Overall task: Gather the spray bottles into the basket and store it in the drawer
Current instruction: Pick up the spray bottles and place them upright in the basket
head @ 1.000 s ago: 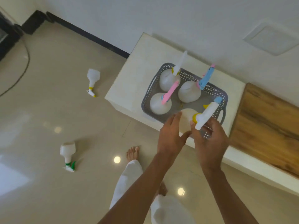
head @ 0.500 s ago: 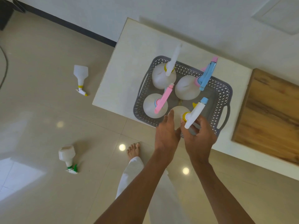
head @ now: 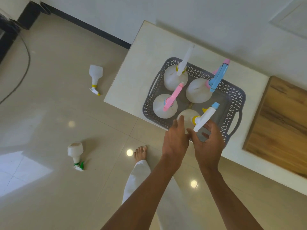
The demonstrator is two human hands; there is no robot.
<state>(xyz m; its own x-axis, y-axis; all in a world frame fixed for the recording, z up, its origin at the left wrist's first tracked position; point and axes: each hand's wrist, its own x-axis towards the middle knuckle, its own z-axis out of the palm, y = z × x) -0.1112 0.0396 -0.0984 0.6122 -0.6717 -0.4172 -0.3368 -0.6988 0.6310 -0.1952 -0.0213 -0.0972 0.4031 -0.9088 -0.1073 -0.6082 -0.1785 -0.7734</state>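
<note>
Behind both hands' spread fingers (head: 180, 121), the nearest spray bottle (head: 188, 116) in the basket (head: 232, 98) is half hidden.

Glossy beige floor tiles (head: 49, 113) fill the left and lower frame, mirroring round ceiling lights and a bright patch at lower left. A white wall (head: 166, 10) with black skirting (head: 93, 29) runs across the top. A pale cabinet top (head: 137, 70) meets a wooden panel (head: 279, 123) at right. A dark cable (head: 25, 67) curves at upper left.
</note>
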